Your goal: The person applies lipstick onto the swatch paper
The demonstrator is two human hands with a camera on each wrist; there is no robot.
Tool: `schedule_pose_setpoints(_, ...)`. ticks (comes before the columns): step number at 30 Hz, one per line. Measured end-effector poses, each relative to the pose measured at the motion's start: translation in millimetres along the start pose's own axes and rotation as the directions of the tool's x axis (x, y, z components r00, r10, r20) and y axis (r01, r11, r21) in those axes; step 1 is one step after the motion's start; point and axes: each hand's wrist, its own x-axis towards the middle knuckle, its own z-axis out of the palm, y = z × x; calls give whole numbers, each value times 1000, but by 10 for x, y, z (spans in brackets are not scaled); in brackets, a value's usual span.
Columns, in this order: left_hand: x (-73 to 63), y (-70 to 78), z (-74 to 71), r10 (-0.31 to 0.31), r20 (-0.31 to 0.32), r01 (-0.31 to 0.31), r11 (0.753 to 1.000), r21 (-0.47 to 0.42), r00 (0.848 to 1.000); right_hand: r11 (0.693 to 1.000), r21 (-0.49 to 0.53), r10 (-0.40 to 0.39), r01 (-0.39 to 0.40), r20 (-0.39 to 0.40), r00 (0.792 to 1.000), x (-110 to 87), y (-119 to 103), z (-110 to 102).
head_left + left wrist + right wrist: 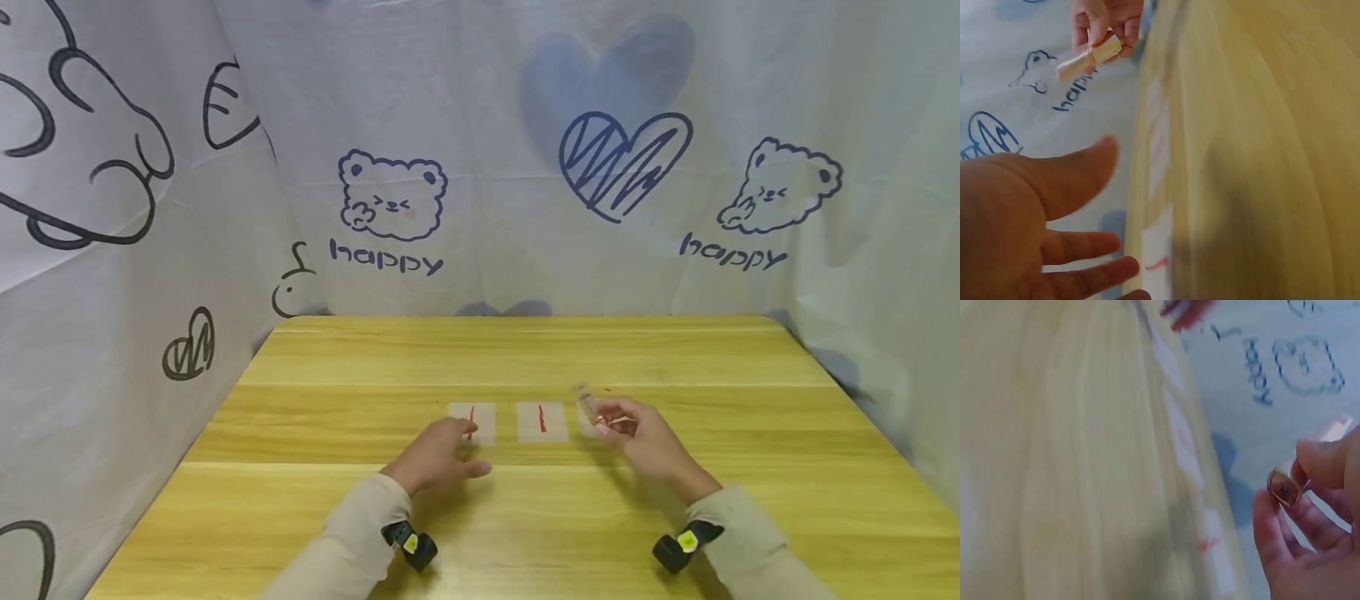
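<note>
My right hand pinches a small, slim clear tube between thumb and fingers, just above the table. In the left wrist view the tube looks see-through with a yellowish end. Its squarish end shows reddish brown in the right wrist view. My left hand hovers with thumb and fingers spread, holding nothing. Its fingers partly cover the left white paper square, which bears a red stroke. A middle square has a red stroke too. The third square is mostly hidden behind the tube and right hand.
A light wood table spreads below both hands. White cloth walls with drawn bears, hearts and the word happy stand along its back and sides. A small black camera with a yellow mark sits on each wrist.
</note>
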Motion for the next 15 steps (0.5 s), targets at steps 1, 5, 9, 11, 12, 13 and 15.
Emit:
schedule_pose_setpoints(1,-2,-23,-3,-11,19,10,999,31,1000,999,-30,21,-22,-32,999,16,48,-35)
schedule_pose_setpoints(5,-12,-69,3,-43,50,37,993,115,998,986,-118,108,-121,-110,988,70,212,-188)
schedule_pose_setpoints(9,-14,-86,11,-80,59,69,984,166,995,958,-235,134,-165,-144,980,78,317,-335)
schedule_pose_setpoints(11,-13,-96,13,-94,62,80,978,194,994,940,-295,134,-173,-148,980,75,351,-389)
schedule_pose_setpoints(12,-12,-104,16,-102,64,87,975,203,993,931,-319,136,-177,-148,980,76,366,-410)
schedule_pose_setpoints(13,-12,-109,18,-109,67,93,973,210,992,926,-333,137,-180,-148,979,76,377,-425)
schedule_pose_setpoints(15,-12,-121,21,-123,69,106,970,219,990,914,-357,145,-191,-153,978,80,395,-445)
